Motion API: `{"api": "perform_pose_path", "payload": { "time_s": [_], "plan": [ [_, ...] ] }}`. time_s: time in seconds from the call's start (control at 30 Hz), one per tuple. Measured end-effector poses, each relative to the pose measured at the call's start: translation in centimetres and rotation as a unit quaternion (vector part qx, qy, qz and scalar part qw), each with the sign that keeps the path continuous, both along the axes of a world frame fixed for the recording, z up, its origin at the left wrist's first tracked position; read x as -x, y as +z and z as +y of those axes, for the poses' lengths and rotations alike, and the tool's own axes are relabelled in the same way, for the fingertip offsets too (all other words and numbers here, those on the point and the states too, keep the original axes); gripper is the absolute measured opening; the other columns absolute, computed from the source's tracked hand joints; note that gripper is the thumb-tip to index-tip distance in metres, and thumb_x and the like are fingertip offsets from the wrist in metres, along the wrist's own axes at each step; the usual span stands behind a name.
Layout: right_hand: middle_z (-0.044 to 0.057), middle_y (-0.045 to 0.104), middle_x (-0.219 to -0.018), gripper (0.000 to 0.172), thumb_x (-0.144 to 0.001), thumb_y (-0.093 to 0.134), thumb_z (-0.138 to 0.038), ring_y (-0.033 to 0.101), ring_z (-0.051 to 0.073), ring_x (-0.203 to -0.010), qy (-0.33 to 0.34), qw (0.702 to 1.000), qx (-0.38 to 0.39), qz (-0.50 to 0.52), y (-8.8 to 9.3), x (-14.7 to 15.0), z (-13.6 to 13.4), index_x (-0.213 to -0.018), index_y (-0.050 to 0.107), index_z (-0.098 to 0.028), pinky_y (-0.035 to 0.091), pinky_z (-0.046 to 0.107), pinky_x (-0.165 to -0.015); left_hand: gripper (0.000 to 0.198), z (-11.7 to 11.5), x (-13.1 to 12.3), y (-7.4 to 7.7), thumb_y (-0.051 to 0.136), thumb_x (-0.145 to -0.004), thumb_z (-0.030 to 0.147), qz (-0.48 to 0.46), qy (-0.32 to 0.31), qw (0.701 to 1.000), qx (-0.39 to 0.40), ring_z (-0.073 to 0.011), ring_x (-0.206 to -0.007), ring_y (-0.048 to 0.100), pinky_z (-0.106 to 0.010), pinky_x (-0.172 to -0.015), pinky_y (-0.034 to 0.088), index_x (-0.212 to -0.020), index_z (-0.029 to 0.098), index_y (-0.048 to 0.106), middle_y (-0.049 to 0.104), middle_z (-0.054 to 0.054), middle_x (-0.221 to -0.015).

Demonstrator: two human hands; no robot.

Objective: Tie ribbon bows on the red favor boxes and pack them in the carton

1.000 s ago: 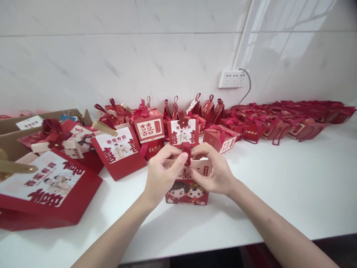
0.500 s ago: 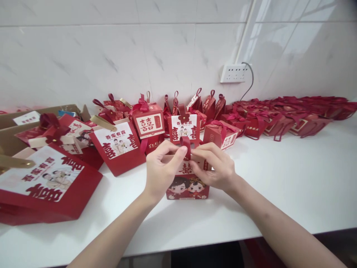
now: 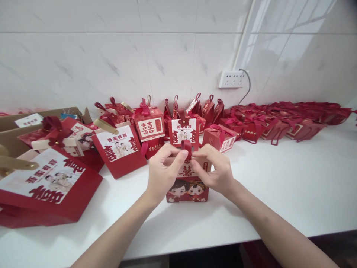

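Note:
A red gift box [image 3: 187, 190] with two cartoon figures and a double-happiness character on its front stands upright on the white table. At its top a dark red strap loop [image 3: 186, 146] sticks up. My left hand [image 3: 164, 174] is closed, thumb and forefinger pinching the left side of this loop. From the other side, my right hand [image 3: 215, 169] bends its fingers in at the loop's base and the box's top edge. The fingertips hide where the strap meets the box. Just behind stands another red box [image 3: 183, 130] with a white printed front.
Larger red gift bags [image 3: 83, 208] and a cardboard carton [image 3: 11, 124] are at left. A ribboned box [image 3: 149, 124] and a tilted one [image 3: 219, 137] flank the middle. Many red boxes [image 3: 292, 123] line the right back. A power strip [image 3: 231, 79] is on the tiled wall.
The view has tilted up slightly. My right fingertips have shifted a little at the loop's base, showing more of the box's upper front. My left hand keeps its pinch on the loop.

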State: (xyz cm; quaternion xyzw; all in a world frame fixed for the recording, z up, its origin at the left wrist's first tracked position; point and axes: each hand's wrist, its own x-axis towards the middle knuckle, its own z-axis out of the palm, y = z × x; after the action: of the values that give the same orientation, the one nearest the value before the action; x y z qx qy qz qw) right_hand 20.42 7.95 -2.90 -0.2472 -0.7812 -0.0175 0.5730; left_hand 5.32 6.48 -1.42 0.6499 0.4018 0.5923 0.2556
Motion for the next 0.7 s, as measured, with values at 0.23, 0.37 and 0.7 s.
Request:
{"api": "perform_pose_path", "payload": {
  "time_s": [0.23, 0.37, 0.7],
  "plan": [
    [0.002, 0.06, -0.069, 0.006, -0.08, 0.052, -0.015, 0.057, 0.013, -0.061, 0.035, 0.996, 0.081, -0.017, 0.6, -0.2, 0.0, -0.077, 0.057, -0.019, 0.047, 0.025, -0.056, 0.018, 0.6, 1.9, -0.4, 0.064, -0.073, 0.031, 0.056, -0.094, 0.994, 0.006, -0.0131, -0.069, 0.059, -0.023, -0.062, 0.049, -0.083, 0.017, 0.059, 0.062, -0.002, -0.079],
    [0.001, 0.057, -0.067, 0.005, -0.078, 0.052, -0.016, 0.055, 0.013, -0.06, 0.044, 0.995, 0.086, -0.016, 0.7, -0.2, 0.0, -0.075, 0.055, -0.019, 0.047, 0.025, -0.055, 0.012, 0.5, 1.7, -0.6, 0.062, -0.073, 0.027, 0.042, -0.07, 0.997, 0.01, -0.0111, -0.058, 0.057, -0.02, -0.051, 0.046, -0.072, 0.017, 0.056, 0.06, 0.0, -0.066],
    [0.002, 0.059, -0.074, 0.007, -0.078, 0.054, -0.015, 0.056, 0.015, -0.068, 0.062, 0.985, 0.16, 0.011, 0.6, -0.1, -0.2, -0.079, 0.06, -0.019, 0.046, 0.027, -0.06, 0.012, 0.4, 1.3, -1.3, 0.065, -0.071, 0.027, -0.016, -0.076, 0.994, 0.078, -0.009, -0.049, 0.054, -0.018, -0.045, 0.042, -0.071, 0.016, 0.059, 0.06, 0.001, -0.06]
  ]
}}
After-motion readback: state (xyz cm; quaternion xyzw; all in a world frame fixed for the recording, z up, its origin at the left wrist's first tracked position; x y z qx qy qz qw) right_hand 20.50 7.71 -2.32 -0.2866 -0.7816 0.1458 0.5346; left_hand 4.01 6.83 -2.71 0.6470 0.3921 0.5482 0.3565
